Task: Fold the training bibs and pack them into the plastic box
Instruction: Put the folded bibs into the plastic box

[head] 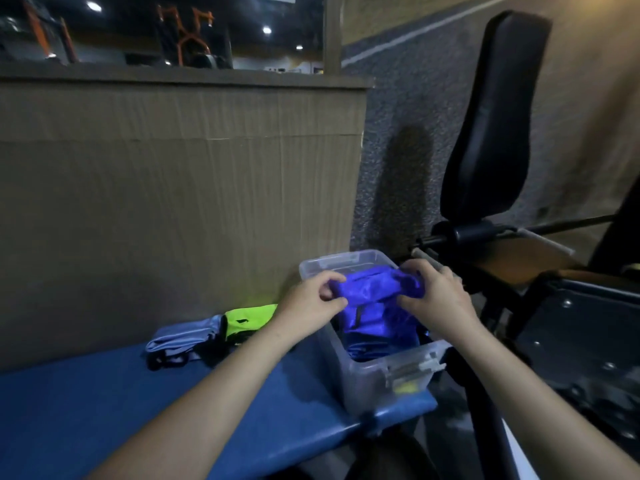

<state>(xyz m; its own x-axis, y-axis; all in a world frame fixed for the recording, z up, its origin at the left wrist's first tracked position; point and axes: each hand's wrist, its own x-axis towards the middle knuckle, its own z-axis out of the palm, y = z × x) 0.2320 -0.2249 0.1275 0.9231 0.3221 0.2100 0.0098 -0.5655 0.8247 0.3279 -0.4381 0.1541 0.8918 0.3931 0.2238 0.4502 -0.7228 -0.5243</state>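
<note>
A blue padded desk (104,403) is seen beneath the hands. Behind them and to the left, a brown cardboard wall (173,185) is set up. To their right, a black padded backrest (491,126) of gym equipment is mounted upright.

Both hands are holding a folded blue bib (375,287) over the clear plastic box (367,370): the left hand (313,303) is pinching one end, the right hand (434,297) the other. Left of the box, a neon-yellow bib (249,320) and a grey bib (183,339) are lying on the blue bench (138,410); more blue fabric seems to be sitting inside the box.
</note>
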